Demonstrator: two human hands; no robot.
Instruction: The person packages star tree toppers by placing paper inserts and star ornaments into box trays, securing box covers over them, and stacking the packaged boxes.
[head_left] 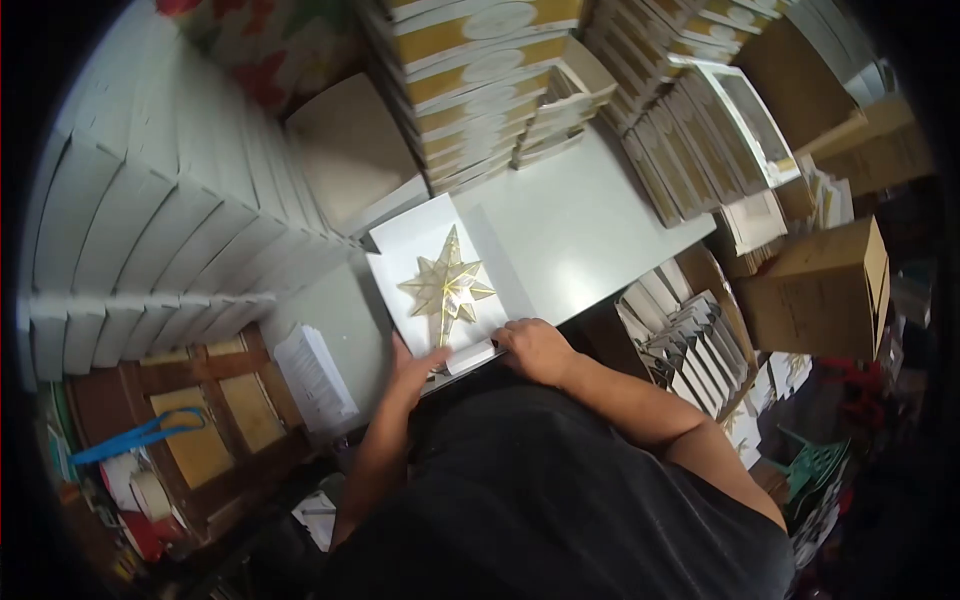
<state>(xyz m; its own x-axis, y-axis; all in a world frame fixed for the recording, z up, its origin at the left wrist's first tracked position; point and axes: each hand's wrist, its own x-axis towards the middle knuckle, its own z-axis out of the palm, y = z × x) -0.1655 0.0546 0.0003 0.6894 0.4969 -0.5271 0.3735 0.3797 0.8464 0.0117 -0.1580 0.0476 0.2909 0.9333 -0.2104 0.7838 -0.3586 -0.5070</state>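
A gold, many-pointed star [446, 287] lies on a white box or tray [405, 240] near the table's front edge. My left hand [414, 374] is at the near left corner of the white box, its thumb reaching across the near end by the star's lowest point. At the near right corner my right hand [536, 350] has its fingers curled against the box edge. Between the hands is a small white flap [470, 357]. The undersides of both hands are hidden.
Stacked white boxes [150, 210] line the left. Gold-and-white boxes [480, 80] stand at the back of the grey table [570, 230]. Papers [315, 375] lie at the left; a cardboard box [815, 290] and upright packets [700, 350] are at the right.
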